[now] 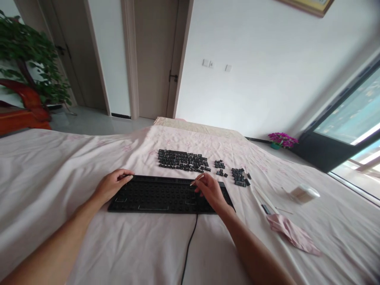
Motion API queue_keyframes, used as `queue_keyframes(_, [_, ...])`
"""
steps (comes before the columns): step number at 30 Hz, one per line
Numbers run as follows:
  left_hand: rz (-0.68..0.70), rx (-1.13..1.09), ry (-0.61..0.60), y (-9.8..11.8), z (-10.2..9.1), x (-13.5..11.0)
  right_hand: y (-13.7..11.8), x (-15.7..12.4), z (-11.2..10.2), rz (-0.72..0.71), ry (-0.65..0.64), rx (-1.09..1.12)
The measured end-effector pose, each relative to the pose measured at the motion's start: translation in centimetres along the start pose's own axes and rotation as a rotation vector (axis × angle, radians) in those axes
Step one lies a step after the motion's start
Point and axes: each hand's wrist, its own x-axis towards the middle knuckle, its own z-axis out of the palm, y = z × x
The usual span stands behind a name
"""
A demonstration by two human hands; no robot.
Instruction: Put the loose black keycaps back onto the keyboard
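Observation:
A black keyboard (166, 194) with its keycaps off lies flat on the bed cover, its cable (190, 241) running toward me. At its far left corner, my left hand (114, 183) is closed on the edge, thumb on top. Over the right part of the board, my right hand (209, 190) pinches a thin pale stick that looks like a cotton swab (196, 180). The swab's lower tip is too small to make out. Beyond the keyboard lie loose black keycaps (181, 160), one large group and several smaller clusters to its right.
To the right stand a clear tub of cotton swabs (304, 194), a pink cloth (292, 233) and a small dark piece (266, 209). A thin stick (284, 210) lies nearby. The pale bed cover (133, 249) is wrinkled. Behind are a door (156, 59) and a potted plant (32, 63).

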Motion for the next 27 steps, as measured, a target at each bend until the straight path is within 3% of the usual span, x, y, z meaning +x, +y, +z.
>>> queue_keyframes(11, [0.023, 0.010, 0.035, 0.4, 0.0, -0.2, 0.7, 0.5, 2.0, -0.211, 0.197, -0.500])
queue_keyframes(17, [0.022, 0.006, 0.031, 0.5, -0.1, -0.2, 0.7, -0.2, 2.4, -0.273, 0.178, -0.652])
queue_keyframes(27, [0.018, 0.018, 0.045, 0.8, -0.2, -0.3, 0.2, -1.5, 2.8, -0.321, 0.083, -0.620])
